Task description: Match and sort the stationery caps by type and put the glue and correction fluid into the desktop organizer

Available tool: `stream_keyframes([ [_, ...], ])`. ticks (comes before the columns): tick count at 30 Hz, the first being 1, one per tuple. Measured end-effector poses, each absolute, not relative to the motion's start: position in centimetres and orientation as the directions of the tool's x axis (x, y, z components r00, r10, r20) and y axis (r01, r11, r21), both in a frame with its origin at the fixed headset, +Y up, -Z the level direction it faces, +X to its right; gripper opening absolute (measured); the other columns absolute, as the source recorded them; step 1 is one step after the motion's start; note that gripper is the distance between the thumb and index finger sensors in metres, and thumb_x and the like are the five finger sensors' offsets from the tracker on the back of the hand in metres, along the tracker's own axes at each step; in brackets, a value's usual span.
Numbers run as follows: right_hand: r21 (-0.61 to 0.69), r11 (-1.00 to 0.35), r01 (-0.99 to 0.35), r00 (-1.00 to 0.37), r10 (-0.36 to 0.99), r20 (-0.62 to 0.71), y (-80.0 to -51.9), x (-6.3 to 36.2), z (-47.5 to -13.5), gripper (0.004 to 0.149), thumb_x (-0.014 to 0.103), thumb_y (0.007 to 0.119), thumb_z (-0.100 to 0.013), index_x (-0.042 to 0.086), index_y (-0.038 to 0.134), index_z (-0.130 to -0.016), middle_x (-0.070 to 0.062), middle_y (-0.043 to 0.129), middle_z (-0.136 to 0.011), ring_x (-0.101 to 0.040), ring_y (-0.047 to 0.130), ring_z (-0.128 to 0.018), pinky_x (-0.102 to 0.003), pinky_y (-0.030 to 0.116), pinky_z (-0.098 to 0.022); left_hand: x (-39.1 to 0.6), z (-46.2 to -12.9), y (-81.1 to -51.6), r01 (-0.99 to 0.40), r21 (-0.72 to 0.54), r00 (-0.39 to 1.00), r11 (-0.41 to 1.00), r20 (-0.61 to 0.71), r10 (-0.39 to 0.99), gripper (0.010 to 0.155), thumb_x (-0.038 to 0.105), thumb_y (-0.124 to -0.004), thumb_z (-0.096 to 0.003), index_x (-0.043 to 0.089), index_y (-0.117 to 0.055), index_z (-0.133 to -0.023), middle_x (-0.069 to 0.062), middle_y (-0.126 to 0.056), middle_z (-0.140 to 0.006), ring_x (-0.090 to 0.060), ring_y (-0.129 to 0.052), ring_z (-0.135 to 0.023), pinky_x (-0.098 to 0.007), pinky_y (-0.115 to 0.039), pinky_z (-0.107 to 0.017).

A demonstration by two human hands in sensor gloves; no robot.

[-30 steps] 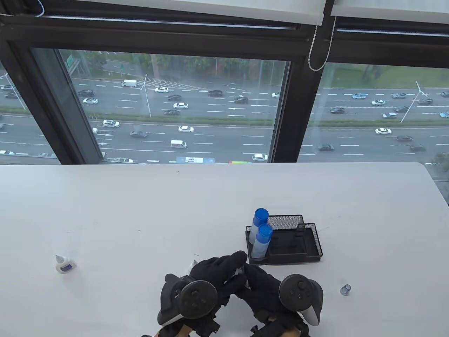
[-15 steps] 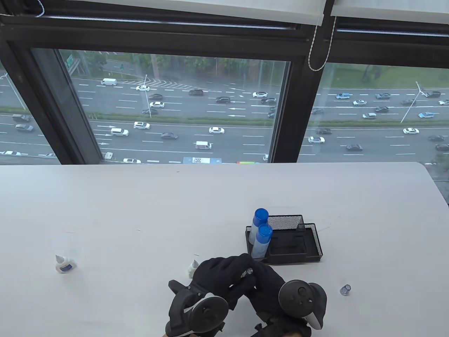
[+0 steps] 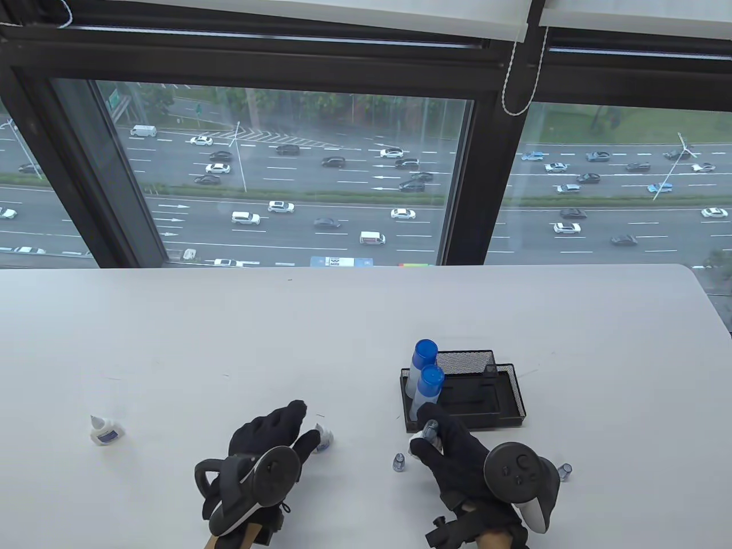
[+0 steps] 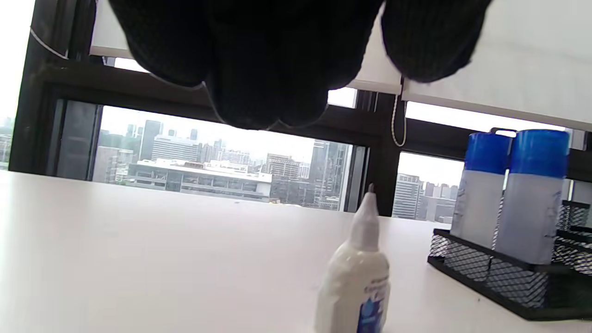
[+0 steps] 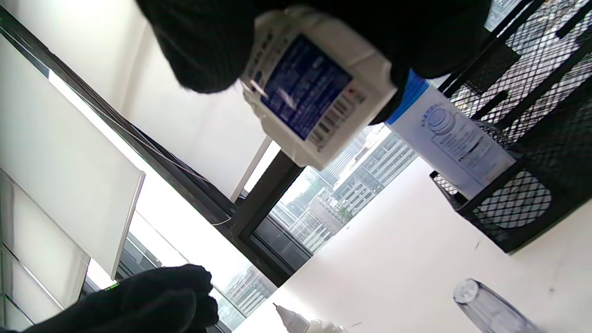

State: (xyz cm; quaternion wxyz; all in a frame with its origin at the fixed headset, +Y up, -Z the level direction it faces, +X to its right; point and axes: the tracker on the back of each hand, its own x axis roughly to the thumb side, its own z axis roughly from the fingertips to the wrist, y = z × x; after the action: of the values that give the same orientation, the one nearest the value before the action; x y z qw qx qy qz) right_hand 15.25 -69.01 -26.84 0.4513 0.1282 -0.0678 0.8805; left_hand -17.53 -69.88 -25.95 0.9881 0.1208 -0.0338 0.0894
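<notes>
Trouble sat mostly on my left. A spare bottle [image 3: 103, 430] stood far out at nine o'clock. My left hand [image 3: 269, 443] hung loose, holding nothing, beside an uncapped bottle [image 3: 323, 437]; a clumsy brush could tip it and spill fluid. The cap [image 3: 399, 462] might roll if nudged. My right hand [image 3: 457, 463] clutched a third bottle [image 3: 426, 437] at six o'clock of the organizer [image 3: 512, 400]; dropped in carelessly, it could knock the glue [image 3: 429, 384].

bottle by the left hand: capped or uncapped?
Uncapped: the correction fluid bottle stands on the table with its bare nozzle tip exposed in the left wrist view.
</notes>
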Motion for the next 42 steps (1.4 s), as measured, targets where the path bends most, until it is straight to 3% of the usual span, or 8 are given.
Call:
stream_keyframes([
  [5,-0.001,-0.558,-0.830,-0.538,0.800,0.266,-68.4,15.8,-26.6,0.054,0.037,0.078,-0.051,0.020,0.068,-0.101,-0.018,0.066,-0.102,-0.036,0.088,-0.080,-0.059,0.067,-0.065,-17.9,-26.0,-71.2,-0.185,0.186,0.982,0.965,0.080,0.172,0.059,0.060,-0.071,-0.0544,0.029,-0.070,-0.105,0.001,-0.091,-0.099,-0.023,-0.099,-0.084,-0.050,-0.078,-0.065],
  [10,-0.088,-0.560,-0.824,-0.563,0.791,0.239,-66.3,18.4,-26.3,0.057,0.035,0.083,-0.049,0.022,0.067,-0.102,-0.012,0.077,-0.091,-0.034,0.094,-0.075,-0.057,0.073,-0.061,-18.1,-25.7,-71.5,-0.186,0.163,0.980,0.969,0.109,0.169,0.059,0.060,-0.071,-0.0543,0.029,-0.070,-0.105,0.001,-0.091,-0.099,-0.023,-0.099,-0.084,-0.050,-0.078,-0.065],
  [13,-0.218,-0.592,-0.776,-0.630,0.748,0.208,-64.2,20.6,-26.2,0.058,0.033,0.086,-0.047,0.021,0.069,-0.101,-0.009,0.084,-0.090,-0.034,0.094,-0.075,-0.057,0.072,-0.062,-18.1,-25.7,-71.4,-0.219,0.160,0.973,0.963,0.116,0.201,0.059,0.060,-0.071,-0.0545,0.029,-0.070,-0.105,0.001,-0.091,-0.098,-0.023,-0.099,-0.083,-0.050,-0.078,-0.065],
  [19,-0.323,-0.656,-0.682,-0.719,0.683,0.132,-60.5,24.2,-27.0,0.054,0.033,0.086,-0.047,0.022,0.074,-0.099,-0.006,0.088,-0.090,-0.034,0.088,-0.077,-0.056,0.067,-0.066,-18.0,-25.7,-71.4,-0.219,0.155,0.972,0.963,0.123,0.201,0.059,0.060,-0.071,-0.0545,0.029,-0.070,-0.105,0.002,-0.091,-0.098,-0.023,-0.099,-0.084,-0.050,-0.078,-0.065],
  [24,-0.331,-0.706,-0.626,-0.763,0.643,0.072,-59.0,26.0,-29.5,0.054,0.034,0.085,-0.048,0.023,0.073,-0.099,-0.006,0.087,-0.091,-0.033,0.086,-0.077,-0.056,0.066,-0.066,-18.1,-25.6,-71.4,-0.230,0.148,0.970,0.962,0.119,0.214,0.058,0.060,-0.071,-0.0544,0.029,-0.070,-0.105,0.001,-0.091,-0.098,-0.023,-0.099,-0.083,-0.050,-0.078,-0.065],
  [30,-0.248,-0.776,-0.579,-0.800,0.599,-0.006,-60.2,27.2,-34.5,0.054,0.031,0.084,-0.049,0.023,0.072,-0.100,-0.007,0.085,-0.095,-0.034,0.087,-0.083,-0.054,0.067,-0.068,-18.2,-25.2,-71.3,-0.236,0.162,0.968,0.958,0.121,0.218,0.058,0.059,-0.071,-0.0544,0.029,-0.071,-0.104,0.002,-0.091,-0.098,-0.023,-0.099,-0.083,-0.050,-0.078,-0.065],
  [36,-0.193,-0.809,-0.555,-0.809,0.579,-0.100,-64.4,28.1,-39.3,0.054,0.030,0.084,-0.048,0.020,0.071,-0.100,-0.008,0.084,-0.096,-0.032,0.089,-0.084,-0.051,0.069,-0.069,-18.3,-25.2,-71.3,-0.232,0.157,0.970,0.960,0.107,0.217,0.058,0.059,-0.071,-0.0544,0.029,-0.071,-0.104,0.001,-0.091,-0.098,-0.023,-0.099,-0.083,-0.050,-0.078,-0.065],
  [42,-0.131,-0.831,-0.540,-0.820,0.555,-0.137,-68.8,28.0,-41.7,0.054,0.028,0.084,-0.048,0.021,0.070,-0.100,-0.007,0.082,-0.097,-0.030,0.087,-0.087,-0.049,0.068,-0.070,-18.4,-25.2,-71.3,-0.233,0.163,0.970,0.959,0.101,0.219,0.058,0.059,-0.071,-0.0543,0.029,-0.071,-0.104,0.001,-0.091,-0.098,-0.023,-0.099,-0.083,-0.050,-0.078,-0.065],
])
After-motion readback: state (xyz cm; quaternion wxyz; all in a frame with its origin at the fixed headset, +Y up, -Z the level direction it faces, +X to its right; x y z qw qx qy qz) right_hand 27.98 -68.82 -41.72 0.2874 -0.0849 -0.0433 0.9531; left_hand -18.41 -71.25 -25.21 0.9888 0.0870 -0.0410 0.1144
